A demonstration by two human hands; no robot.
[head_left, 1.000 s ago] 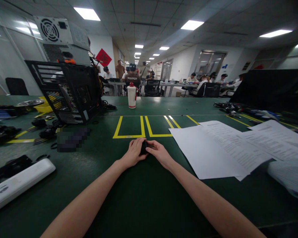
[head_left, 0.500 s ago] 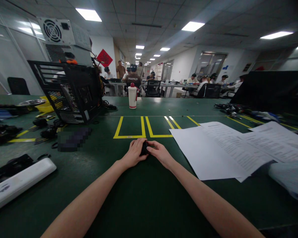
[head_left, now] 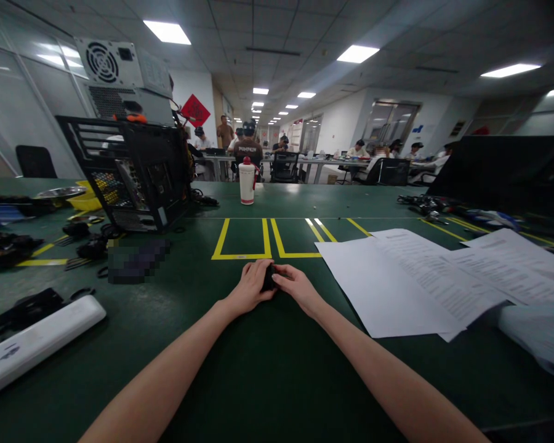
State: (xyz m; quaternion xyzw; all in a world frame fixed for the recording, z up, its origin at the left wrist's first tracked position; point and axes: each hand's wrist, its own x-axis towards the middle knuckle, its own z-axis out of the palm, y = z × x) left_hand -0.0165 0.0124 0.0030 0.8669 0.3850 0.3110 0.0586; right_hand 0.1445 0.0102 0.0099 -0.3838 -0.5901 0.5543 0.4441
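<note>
Between my two hands, low over the green table (head_left: 268,363), is a small black object (head_left: 268,278) whose kind I cannot make out. My left hand (head_left: 252,285) wraps round its left side, the fingers curled over the top. From the right, my right hand (head_left: 296,284) grips it with thumb and fingertips. Most of the object is hidden by the fingers. Just beyond the hands, yellow tape (head_left: 242,256) marks rectangles on the table.
Papers (head_left: 392,283) lie to the right, near a person's sleeve (head_left: 538,335). A black computer case (head_left: 133,175) stands at the left, with a white bar (head_left: 41,344) nearer me. A white bottle (head_left: 247,181) stands behind the tape. People sit at desks farther back.
Both hands stay in place round the black object, with hardly any finger movement. The whole view has shifted slightly.
</note>
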